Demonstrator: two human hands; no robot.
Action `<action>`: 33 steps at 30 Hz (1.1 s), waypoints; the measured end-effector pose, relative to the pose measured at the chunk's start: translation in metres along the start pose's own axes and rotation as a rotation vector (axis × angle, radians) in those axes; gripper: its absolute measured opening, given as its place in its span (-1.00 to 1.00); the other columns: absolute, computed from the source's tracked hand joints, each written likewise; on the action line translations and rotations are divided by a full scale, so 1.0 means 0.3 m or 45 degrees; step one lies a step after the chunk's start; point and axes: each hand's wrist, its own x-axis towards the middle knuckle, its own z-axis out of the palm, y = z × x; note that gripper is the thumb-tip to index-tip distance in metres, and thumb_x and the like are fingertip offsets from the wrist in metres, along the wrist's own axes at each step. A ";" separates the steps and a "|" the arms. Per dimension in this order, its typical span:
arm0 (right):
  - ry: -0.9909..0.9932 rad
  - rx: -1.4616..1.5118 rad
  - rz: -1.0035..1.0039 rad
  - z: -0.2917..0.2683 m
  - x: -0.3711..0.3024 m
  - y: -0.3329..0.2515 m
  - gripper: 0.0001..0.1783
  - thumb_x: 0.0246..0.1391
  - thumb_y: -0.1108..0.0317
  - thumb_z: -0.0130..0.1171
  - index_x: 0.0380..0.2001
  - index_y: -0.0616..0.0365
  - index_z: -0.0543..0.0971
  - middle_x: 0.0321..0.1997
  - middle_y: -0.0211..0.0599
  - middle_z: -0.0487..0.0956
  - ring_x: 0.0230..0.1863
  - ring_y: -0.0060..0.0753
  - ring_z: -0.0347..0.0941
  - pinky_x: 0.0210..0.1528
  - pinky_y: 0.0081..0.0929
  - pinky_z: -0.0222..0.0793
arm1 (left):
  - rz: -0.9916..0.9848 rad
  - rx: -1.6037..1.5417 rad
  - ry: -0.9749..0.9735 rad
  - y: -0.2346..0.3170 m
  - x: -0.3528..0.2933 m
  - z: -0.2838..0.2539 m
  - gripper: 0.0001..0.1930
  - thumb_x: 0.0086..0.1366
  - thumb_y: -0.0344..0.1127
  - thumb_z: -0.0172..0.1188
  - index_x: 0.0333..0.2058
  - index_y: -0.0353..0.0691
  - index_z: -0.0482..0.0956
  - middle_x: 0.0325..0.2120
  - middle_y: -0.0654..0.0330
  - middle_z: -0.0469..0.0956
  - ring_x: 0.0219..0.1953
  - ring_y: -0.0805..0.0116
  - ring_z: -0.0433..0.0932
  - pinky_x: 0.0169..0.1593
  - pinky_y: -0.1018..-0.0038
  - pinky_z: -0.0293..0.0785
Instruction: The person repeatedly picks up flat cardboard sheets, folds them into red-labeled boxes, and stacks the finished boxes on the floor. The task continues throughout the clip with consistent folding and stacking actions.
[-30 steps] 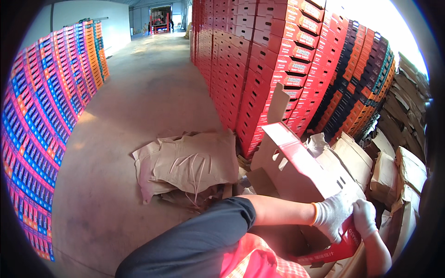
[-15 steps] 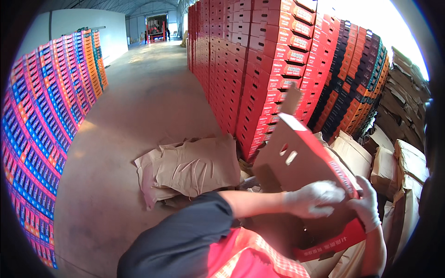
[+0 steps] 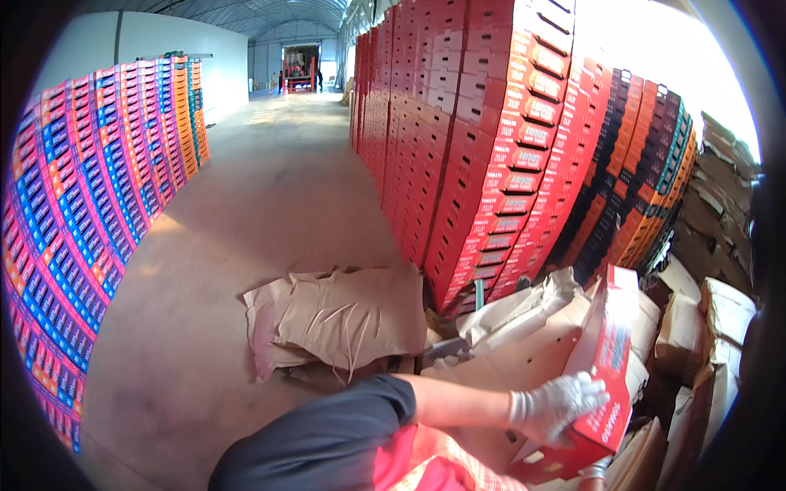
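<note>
A red printed cardboard box (image 3: 616,360), brown-grey on its inner faces, stands tilted at the lower right, its long red side facing up and right. My left hand (image 3: 561,405), in a pale work glove, lies against this red side with the fingers stretched out flat. Beneath the box's near end shows a small part of my gloved right hand (image 3: 596,469); the box hides its fingers. Beyond the box lie brown cardboard sheets (image 3: 524,360) and crumpled paper wrapping.
Brown paper (image 3: 344,315) lies on the floor left of the box. Tall stacks of red cartons (image 3: 458,164) rise ahead, with dark and orange crates (image 3: 626,180) beyond. Wrapped bundles (image 3: 684,327) stand at right. Blue and pink stacked crates (image 3: 90,188) line the left of the aisle.
The box has turned so its red outer side faces up. My left hand has shifted down onto that side, and my right hand has dropped below the box's near end.
</note>
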 end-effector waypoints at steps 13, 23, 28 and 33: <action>-0.831 -1.236 -0.056 0.170 -0.046 -0.248 -0.71 -0.28 0.50 0.28 -0.54 0.13 0.33 -0.53 -0.45 0.38 -0.47 -0.55 0.30 -0.40 -0.56 0.29 | -0.438 -0.062 0.409 0.143 0.093 0.132 0.23 -0.27 0.01 0.54 0.31 -0.46 0.04 0.07 -0.14 0.39 0.21 -0.10 0.30 0.28 0.17 0.19; -1.394 -1.694 -0.971 0.433 -0.027 -0.111 -0.87 -0.23 0.41 0.21 -0.55 0.07 0.44 -0.52 -0.27 0.50 -0.38 -0.01 0.46 -0.29 -0.13 0.34 | -0.513 -0.804 0.472 0.094 0.026 0.194 -0.04 -0.13 -0.15 0.52 0.25 -0.28 0.24 0.13 -0.05 0.39 0.17 0.02 0.37 0.25 0.27 0.29; -1.548 -1.256 -1.071 0.582 0.006 -0.074 -0.82 -0.07 0.45 0.23 -0.31 0.16 0.58 -0.38 -0.23 0.57 -0.31 -0.22 0.53 -0.21 -0.38 0.45 | -0.754 -0.980 0.098 0.067 -0.058 0.120 -0.10 -0.13 -0.24 0.50 0.23 -0.23 0.26 0.09 0.00 0.40 0.17 0.11 0.37 0.21 0.27 0.33; -0.554 -0.705 0.430 0.615 0.225 -0.092 -0.68 0.13 0.36 0.18 -0.04 0.17 0.52 -0.24 -0.35 0.56 -0.26 -0.53 0.48 -0.20 -0.45 0.46 | -1.212 -1.260 0.157 0.100 -0.126 0.070 0.20 -0.07 -0.42 0.43 0.45 -0.05 -0.23 0.34 -0.01 0.13 0.35 0.16 0.16 0.34 0.36 0.18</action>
